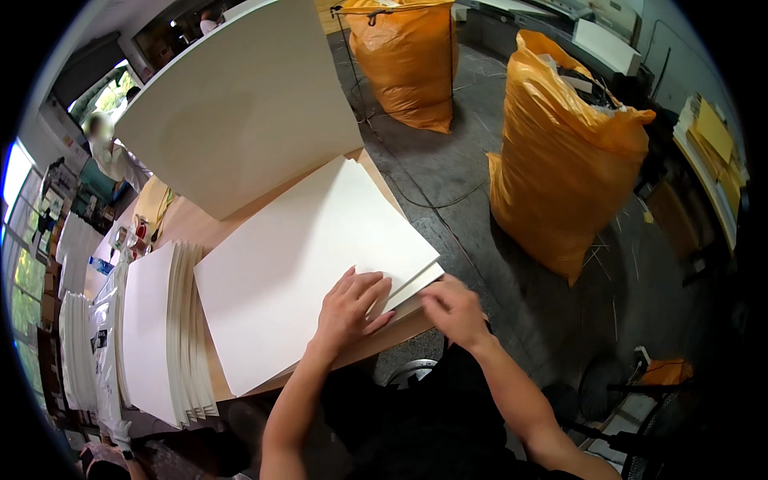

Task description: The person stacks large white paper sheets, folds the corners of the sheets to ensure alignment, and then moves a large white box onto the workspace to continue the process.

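Sack (564,168) holds dark stuff (596,94); left grip (350,308) spreads on board (296,256), right grip (458,310) curls, hold unclear.

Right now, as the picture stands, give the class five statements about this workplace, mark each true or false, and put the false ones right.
1. The left hand rests on the white sheets. True.
2. The right hand is on the far left corner of the sheets. False: it is at their right corner.
3. Two orange bags stand on the floor. True.
4. The big board lies flat. False: it stands on edge beyond the sheets.
5. A white stack is left of the sheets. True.
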`<move>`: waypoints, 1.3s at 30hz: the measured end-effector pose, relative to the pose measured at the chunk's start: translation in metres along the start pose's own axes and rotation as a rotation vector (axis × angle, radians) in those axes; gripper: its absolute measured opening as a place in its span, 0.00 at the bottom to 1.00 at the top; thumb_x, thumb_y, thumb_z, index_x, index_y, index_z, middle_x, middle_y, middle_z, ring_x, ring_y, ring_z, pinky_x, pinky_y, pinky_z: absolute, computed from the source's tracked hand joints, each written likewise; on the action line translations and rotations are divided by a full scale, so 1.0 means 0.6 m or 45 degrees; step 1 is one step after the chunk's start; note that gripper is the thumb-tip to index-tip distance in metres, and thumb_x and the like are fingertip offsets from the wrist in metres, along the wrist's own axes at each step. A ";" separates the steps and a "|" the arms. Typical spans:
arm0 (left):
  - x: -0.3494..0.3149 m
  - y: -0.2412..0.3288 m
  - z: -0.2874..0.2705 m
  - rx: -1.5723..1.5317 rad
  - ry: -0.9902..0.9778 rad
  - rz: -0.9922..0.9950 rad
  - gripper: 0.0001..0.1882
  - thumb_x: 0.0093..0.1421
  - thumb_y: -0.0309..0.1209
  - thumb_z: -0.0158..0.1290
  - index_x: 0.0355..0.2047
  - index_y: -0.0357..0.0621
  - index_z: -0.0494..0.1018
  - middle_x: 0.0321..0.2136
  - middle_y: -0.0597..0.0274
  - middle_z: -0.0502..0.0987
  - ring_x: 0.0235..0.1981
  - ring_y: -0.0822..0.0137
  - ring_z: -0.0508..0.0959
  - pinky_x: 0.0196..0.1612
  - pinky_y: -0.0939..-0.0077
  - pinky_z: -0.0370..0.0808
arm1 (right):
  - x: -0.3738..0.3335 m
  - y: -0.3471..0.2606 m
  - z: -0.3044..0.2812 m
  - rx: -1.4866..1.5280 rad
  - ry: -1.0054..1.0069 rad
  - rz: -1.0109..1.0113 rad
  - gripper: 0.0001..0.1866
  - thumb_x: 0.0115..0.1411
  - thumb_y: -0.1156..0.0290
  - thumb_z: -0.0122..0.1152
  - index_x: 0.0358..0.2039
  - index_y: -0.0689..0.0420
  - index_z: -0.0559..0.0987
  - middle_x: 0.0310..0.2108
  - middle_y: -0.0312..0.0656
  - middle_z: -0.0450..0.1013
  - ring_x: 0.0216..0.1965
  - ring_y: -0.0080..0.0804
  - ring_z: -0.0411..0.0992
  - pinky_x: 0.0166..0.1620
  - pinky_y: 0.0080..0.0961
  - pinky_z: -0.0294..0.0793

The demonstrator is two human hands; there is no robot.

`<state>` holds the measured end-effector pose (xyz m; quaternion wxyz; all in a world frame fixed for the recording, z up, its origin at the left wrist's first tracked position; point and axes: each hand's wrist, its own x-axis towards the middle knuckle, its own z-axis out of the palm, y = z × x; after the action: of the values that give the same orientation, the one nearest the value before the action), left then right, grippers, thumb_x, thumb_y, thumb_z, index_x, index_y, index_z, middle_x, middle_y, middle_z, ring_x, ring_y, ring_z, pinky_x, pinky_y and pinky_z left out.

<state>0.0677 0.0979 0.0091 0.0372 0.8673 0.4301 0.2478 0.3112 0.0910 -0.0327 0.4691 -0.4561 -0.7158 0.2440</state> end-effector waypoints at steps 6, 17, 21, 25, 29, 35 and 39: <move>-0.009 0.005 0.003 -0.121 0.053 -0.114 0.33 0.57 0.37 0.64 0.63 0.49 0.69 0.54 0.55 0.77 0.52 0.55 0.78 0.58 0.56 0.75 | 0.019 0.017 -0.044 -0.459 -0.252 0.224 0.19 0.62 0.59 0.67 0.25 0.60 0.73 0.26 0.46 0.73 0.28 0.47 0.74 0.32 0.42 0.73; -0.014 -0.014 0.001 -0.382 0.156 -0.090 0.24 0.58 0.22 0.58 0.54 0.62 0.78 0.62 0.48 0.68 0.55 0.48 0.76 0.55 0.59 0.79 | 0.078 -0.047 0.013 0.953 -0.116 0.755 0.23 0.67 0.60 0.62 0.21 0.59 0.68 0.18 0.38 0.70 0.20 0.24 0.70 0.25 0.27 0.70; -0.015 -0.021 0.008 -0.466 0.165 -0.135 0.19 0.56 0.25 0.63 0.47 0.62 0.82 0.62 0.50 0.68 0.55 0.48 0.77 0.57 0.60 0.79 | 0.081 -0.061 0.016 0.537 -0.185 0.593 0.20 0.69 0.63 0.59 0.21 0.56 0.69 0.17 0.35 0.69 0.20 0.21 0.71 0.23 0.21 0.69; -0.011 -0.015 -0.003 -0.491 0.146 -0.150 0.21 0.51 0.35 0.70 0.47 0.61 0.83 0.61 0.51 0.69 0.54 0.48 0.78 0.56 0.58 0.80 | 0.093 -0.054 0.011 1.029 -0.213 0.759 0.18 0.70 0.64 0.57 0.22 0.56 0.72 0.17 0.34 0.69 0.20 0.23 0.72 0.23 0.20 0.69; -0.007 -0.003 -0.011 -0.478 0.163 -0.128 0.27 0.45 0.41 0.74 0.48 0.62 0.83 0.62 0.52 0.69 0.53 0.48 0.78 0.54 0.55 0.81 | 0.093 -0.052 0.012 1.161 -0.221 0.784 0.18 0.70 0.65 0.56 0.22 0.55 0.72 0.17 0.34 0.69 0.21 0.24 0.73 0.26 0.20 0.69; -0.008 -0.012 -0.003 -0.468 0.136 -0.138 0.29 0.44 0.40 0.75 0.49 0.63 0.83 0.62 0.52 0.68 0.54 0.49 0.78 0.54 0.55 0.81 | 0.092 -0.051 0.005 1.122 -0.274 0.771 0.19 0.71 0.62 0.56 0.22 0.54 0.72 0.18 0.33 0.70 0.22 0.22 0.73 0.27 0.19 0.68; -0.007 -0.017 -0.001 -0.530 0.101 -0.148 0.28 0.45 0.37 0.74 0.49 0.64 0.83 0.62 0.53 0.69 0.56 0.51 0.77 0.57 0.56 0.80 | 0.091 -0.037 0.000 0.978 -0.346 0.736 0.20 0.72 0.59 0.54 0.23 0.54 0.71 0.18 0.32 0.69 0.22 0.20 0.72 0.26 0.18 0.67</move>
<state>0.0576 0.1009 0.0050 0.2128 0.8043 0.4200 0.3626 0.2941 0.1290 0.0090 0.4190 -0.3943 -0.4732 0.6672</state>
